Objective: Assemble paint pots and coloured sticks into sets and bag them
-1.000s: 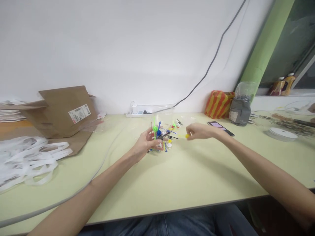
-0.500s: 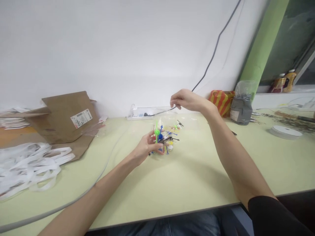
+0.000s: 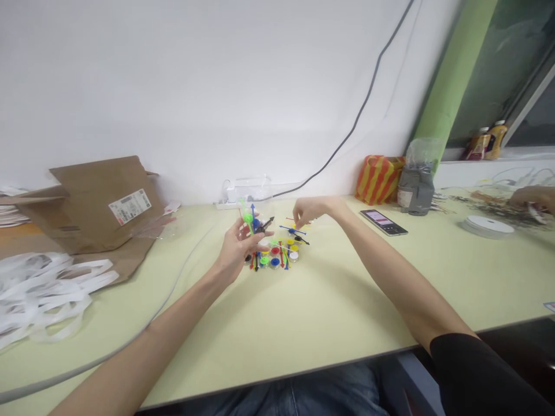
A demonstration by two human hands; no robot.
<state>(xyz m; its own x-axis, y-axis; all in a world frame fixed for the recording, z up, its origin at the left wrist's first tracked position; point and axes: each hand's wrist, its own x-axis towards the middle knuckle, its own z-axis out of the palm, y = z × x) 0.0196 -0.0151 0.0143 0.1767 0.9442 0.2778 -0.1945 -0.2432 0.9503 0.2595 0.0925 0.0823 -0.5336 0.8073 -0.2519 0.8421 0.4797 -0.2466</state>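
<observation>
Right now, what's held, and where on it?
Left hand grips a clear bag of colored parts low down, fingers and thumb around it. Right hand is over the loose parts; any hold there can't be told.

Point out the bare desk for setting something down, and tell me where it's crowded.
Bare pale-green desk lies between the two forearms, in front of the coloured plastic pieces, and to the right between the phone and the front edge. Crowded: around those pieces, under the left hand and right hand, and at the far left by the cardboard.
</observation>
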